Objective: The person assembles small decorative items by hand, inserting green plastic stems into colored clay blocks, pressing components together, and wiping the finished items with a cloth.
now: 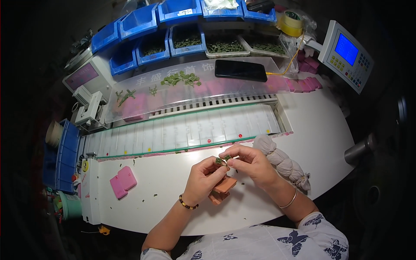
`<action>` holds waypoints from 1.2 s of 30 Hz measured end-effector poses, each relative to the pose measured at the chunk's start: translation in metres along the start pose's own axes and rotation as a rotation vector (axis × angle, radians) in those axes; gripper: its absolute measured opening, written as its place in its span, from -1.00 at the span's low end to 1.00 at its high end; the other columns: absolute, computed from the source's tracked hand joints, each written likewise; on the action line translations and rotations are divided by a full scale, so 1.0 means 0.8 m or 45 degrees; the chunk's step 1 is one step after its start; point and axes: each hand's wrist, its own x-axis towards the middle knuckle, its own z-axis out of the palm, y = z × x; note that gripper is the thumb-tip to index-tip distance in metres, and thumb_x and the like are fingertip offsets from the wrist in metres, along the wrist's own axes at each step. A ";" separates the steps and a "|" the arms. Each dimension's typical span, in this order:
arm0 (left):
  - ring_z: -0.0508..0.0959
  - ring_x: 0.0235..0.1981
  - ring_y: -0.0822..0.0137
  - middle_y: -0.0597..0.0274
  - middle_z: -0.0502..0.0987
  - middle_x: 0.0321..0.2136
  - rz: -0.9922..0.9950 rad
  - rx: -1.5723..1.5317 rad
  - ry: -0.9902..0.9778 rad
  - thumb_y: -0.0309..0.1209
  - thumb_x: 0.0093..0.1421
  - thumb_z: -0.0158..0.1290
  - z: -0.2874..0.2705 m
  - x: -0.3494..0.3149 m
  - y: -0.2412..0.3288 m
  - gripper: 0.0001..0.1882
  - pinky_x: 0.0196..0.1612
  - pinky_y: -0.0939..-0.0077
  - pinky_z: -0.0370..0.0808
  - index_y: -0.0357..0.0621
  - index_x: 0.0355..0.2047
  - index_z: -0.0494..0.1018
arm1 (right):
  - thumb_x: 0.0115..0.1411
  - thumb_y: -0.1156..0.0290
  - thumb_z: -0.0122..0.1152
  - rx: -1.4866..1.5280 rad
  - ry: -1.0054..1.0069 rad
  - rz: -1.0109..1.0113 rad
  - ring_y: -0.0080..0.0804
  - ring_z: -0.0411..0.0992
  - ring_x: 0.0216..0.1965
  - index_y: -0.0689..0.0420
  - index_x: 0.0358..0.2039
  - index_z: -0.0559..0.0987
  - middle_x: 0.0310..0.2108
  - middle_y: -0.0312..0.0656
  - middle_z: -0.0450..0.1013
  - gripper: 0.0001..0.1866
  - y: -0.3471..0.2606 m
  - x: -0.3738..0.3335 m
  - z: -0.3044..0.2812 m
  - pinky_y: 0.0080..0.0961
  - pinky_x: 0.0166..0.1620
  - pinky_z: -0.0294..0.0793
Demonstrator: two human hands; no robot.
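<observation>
My left hand (pixel 203 178) and my right hand (pixel 253 164) meet over the front middle of the table. Between the left thumb and fingers sits a small dark green wax-like piece (pixel 219 160). Another green bit (pixel 227 158) is pinched by the right thumb and forefinger, close against it; whether the two are joined I cannot tell. Under the left fingers are an orange-brown rubber mold half (pixel 225 185) and a second orange-brown piece (pixel 218 198). The left hand partly covers the upper one, so whether it is gripped or resting stays hidden.
Pink mold blocks (pixel 123 182) lie at left, a grey twisted cloth (pixel 284 162) at right. Behind are a long glass-topped panel (pixel 186 130), a clear sheet with green pieces (pixel 177 78) and a black phone (pixel 241 70). Blue bins (pixel 138 21) and a keypad display (pixel 346 54) stand beyond.
</observation>
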 end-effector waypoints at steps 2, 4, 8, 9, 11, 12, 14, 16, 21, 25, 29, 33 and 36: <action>0.49 -0.41 0.61 0.33 0.54 -0.43 0.003 -0.005 0.005 -0.47 0.24 0.06 0.001 -0.001 0.002 -0.87 -0.33 0.68 0.44 -0.31 -0.28 0.47 | 0.23 0.56 0.09 -0.006 0.002 -0.007 -0.60 0.39 -0.15 0.25 -0.09 0.54 -0.15 -0.28 0.44 -0.76 0.000 -0.001 0.001 -0.59 -0.02 0.37; 0.49 -0.41 0.61 0.33 0.54 -0.43 0.003 -0.009 0.010 -0.47 0.24 0.05 0.002 0.000 0.001 -0.87 -0.32 0.68 0.44 -0.31 -0.27 0.47 | 0.22 0.57 0.09 0.014 -0.012 -0.023 -0.59 0.39 -0.14 0.26 -0.10 0.55 -0.15 -0.27 0.45 -0.76 0.000 -0.001 0.000 -0.58 -0.01 0.36; 0.48 -0.42 0.61 0.33 0.54 -0.43 -0.007 -0.026 0.001 -0.47 0.24 0.05 0.002 0.001 0.001 -0.87 -0.33 0.68 0.44 -0.30 -0.28 0.47 | 0.22 0.56 0.09 0.036 -0.015 -0.027 -0.58 0.39 -0.12 0.25 -0.10 0.55 -0.15 -0.27 0.45 -0.77 0.002 -0.001 -0.002 -0.57 0.00 0.36; 0.48 -0.42 0.61 0.33 0.54 -0.44 -0.014 -0.035 0.000 -0.47 0.24 0.05 0.002 0.001 0.001 -0.88 -0.33 0.67 0.44 -0.30 -0.29 0.47 | 0.22 0.56 0.10 0.044 -0.029 -0.018 -0.58 0.38 -0.11 0.25 -0.08 0.54 -0.13 -0.27 0.45 -0.75 0.002 -0.001 -0.003 -0.57 0.00 0.36; 0.49 -0.42 0.59 0.32 0.54 -0.43 -0.013 -0.028 0.003 -0.48 0.25 0.04 0.001 0.000 0.000 -0.89 -0.32 0.66 0.45 -0.28 -0.28 0.47 | 0.22 0.55 0.10 0.051 -0.043 -0.009 -0.58 0.38 -0.10 0.25 -0.06 0.54 -0.11 -0.26 0.45 -0.74 0.002 -0.001 -0.003 -0.57 0.01 0.36; 0.50 -0.41 0.57 0.30 0.54 -0.42 -0.014 -0.020 0.007 -0.49 0.25 0.03 0.000 0.000 0.000 -0.90 -0.31 0.66 0.46 -0.26 -0.28 0.46 | 0.24 0.53 0.09 0.046 -0.007 0.006 -0.59 0.38 -0.09 0.26 -0.02 0.51 -0.09 -0.26 0.44 -0.71 0.001 -0.001 -0.002 -0.59 0.00 0.36; 0.50 -0.42 0.55 0.29 0.54 -0.43 -0.020 -0.040 0.044 -0.48 0.25 0.03 0.000 -0.001 -0.001 -0.92 -0.32 0.65 0.47 -0.25 -0.31 0.45 | 0.26 0.50 0.07 0.041 0.029 0.021 -0.60 0.37 -0.08 0.27 0.02 0.49 -0.07 -0.26 0.44 -0.68 0.002 -0.001 -0.001 -0.61 -0.01 0.37; 0.51 -0.43 0.54 0.28 0.54 -0.44 -0.026 -0.061 0.082 -0.48 0.25 0.04 -0.001 0.000 -0.001 -0.93 -0.33 0.64 0.48 -0.24 -0.34 0.44 | 0.31 0.44 0.01 0.081 0.129 0.080 -0.63 0.36 -0.07 0.29 0.10 0.42 -0.04 -0.26 0.42 -0.63 0.003 0.000 -0.001 -0.67 -0.06 0.38; 0.52 -0.46 0.49 0.23 0.53 -0.48 -0.123 -0.183 0.123 -0.48 0.24 0.06 -0.004 0.002 -0.002 -0.90 -0.36 0.61 0.48 -0.24 -0.39 0.39 | 0.36 0.40 -0.05 0.135 0.112 0.086 -0.67 0.36 -0.11 0.29 0.12 0.40 -0.06 -0.28 0.42 -0.62 0.009 0.002 -0.008 -0.72 -0.12 0.38; 0.51 -0.49 0.57 0.29 0.54 -0.51 -0.136 -0.278 0.125 -0.45 0.22 0.11 -0.003 0.002 -0.002 -0.87 -0.38 0.69 0.48 -0.25 -0.38 0.43 | 0.36 0.39 -0.06 0.165 0.096 0.106 -0.68 0.35 -0.14 0.29 0.12 0.41 -0.11 -0.30 0.44 -0.62 0.010 0.001 -0.008 -0.73 -0.13 0.37; 0.50 -0.49 0.60 0.31 0.53 -0.51 -0.103 -0.251 0.138 -0.46 0.21 0.13 -0.005 0.002 -0.009 -0.87 -0.39 0.71 0.46 -0.24 -0.40 0.43 | 0.36 0.39 -0.06 0.148 0.080 0.107 -0.68 0.35 -0.14 0.28 0.11 0.42 -0.14 -0.31 0.44 -0.63 0.008 0.001 -0.007 -0.73 -0.14 0.37; 0.51 -0.48 0.55 0.28 0.53 -0.50 -0.090 -0.159 0.149 -0.51 0.21 0.10 -0.001 0.002 -0.007 -0.91 -0.38 0.66 0.47 -0.23 -0.41 0.41 | 0.34 0.37 -0.01 0.138 0.092 0.099 -0.70 0.34 -0.17 0.21 0.08 0.47 -0.12 -0.33 0.46 -0.65 0.010 0.000 -0.006 -0.73 -0.16 0.32; 0.49 -0.48 0.61 0.33 0.52 -0.49 -0.062 -0.070 0.147 -0.51 0.20 0.12 0.002 0.001 -0.005 -0.90 -0.39 0.71 0.45 -0.23 -0.41 0.42 | 0.30 0.37 0.07 0.098 0.104 0.096 -0.70 0.36 -0.17 0.17 0.04 0.51 -0.14 -0.35 0.48 -0.67 0.007 0.000 0.000 -0.71 -0.15 0.31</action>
